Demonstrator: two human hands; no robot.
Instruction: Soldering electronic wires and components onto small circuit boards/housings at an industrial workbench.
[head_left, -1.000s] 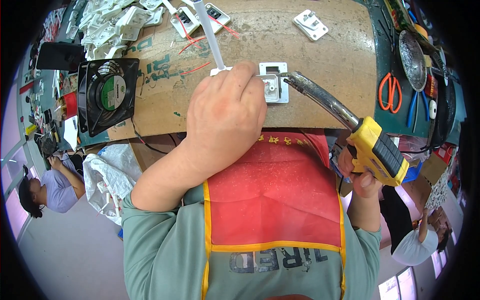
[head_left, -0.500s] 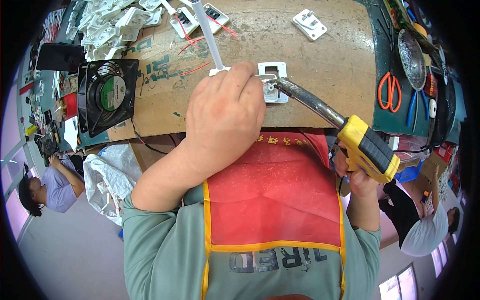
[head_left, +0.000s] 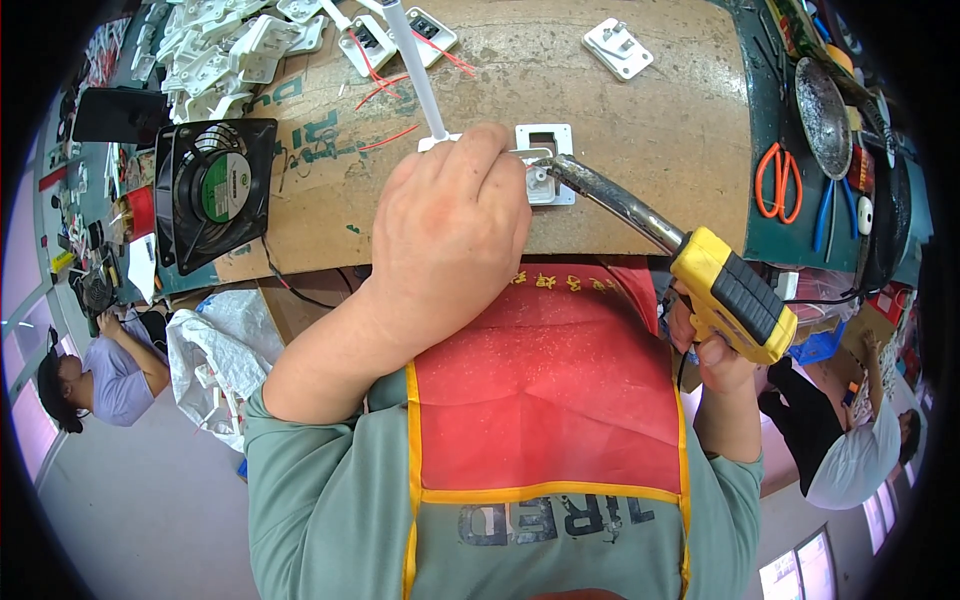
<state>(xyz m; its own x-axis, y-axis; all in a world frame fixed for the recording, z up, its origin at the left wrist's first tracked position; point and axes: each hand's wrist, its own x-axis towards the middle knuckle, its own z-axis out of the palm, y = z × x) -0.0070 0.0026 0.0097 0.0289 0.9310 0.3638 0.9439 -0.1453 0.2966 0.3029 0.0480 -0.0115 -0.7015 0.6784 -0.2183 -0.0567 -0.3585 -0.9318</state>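
My right hand is closed around the yellow-and-black handle of a soldering gun. The gun's metal barrel slants up to the left, and its dark tip is at a small white plastic housing on the board. My left hand is closed, knuckles up, beside that housing. White plastic with an upright white tube juts out at its far left side; the fingertips and most of what they grip are hidden. Next to the tip, the housing shows a rectangular opening and a round boss.
A brown work board covers the bench. At left stand a black fan and a pile of white plastic parts. White sockets with red wires and a plug piece lie far off. Orange scissors and blue-handled pliers lie right.
The soldering gun's handle has shifted very slightly to the left, its tip staying at the housing. My left hand has barely moved. At right, another person's arm has moved a little.
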